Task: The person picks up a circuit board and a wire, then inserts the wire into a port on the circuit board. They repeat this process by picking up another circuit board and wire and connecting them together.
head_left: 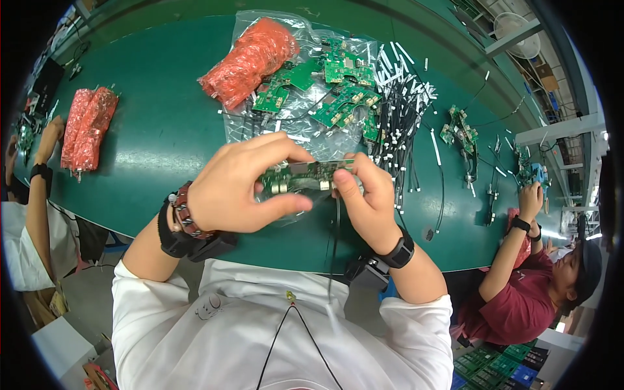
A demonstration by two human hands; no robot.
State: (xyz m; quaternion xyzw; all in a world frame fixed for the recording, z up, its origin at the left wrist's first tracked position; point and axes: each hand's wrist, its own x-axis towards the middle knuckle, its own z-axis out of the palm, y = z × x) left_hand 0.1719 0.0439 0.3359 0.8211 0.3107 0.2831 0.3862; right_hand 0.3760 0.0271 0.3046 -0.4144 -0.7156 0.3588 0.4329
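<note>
A green circuit board (pixel 300 175) is held up between my hands, just above the near part of the table. My left hand (pixel 244 179) curls around the board's left end, its thumb lying along the near edge. With thumb and fingers, my right hand (pixel 367 195) pinches the board's right end. From that end a thin black cable (pixel 335 240) hangs down toward my shirt; whether it is plugged into the board is hidden by my fingers. Beyond my hands, several green circuit boards (pixel 348 68) lie on clear plastic wrap (pixel 312 29).
Red bubble-wrapped bundles lie at the back (pixel 250 58) and at the left (pixel 90 127) of the green table (pixel 162 71). A heap of black cables with white ends (pixel 400 110) sits to the right. Beside me are a worker in dark red (pixel 526 299) and another person's arm (pixel 40 188).
</note>
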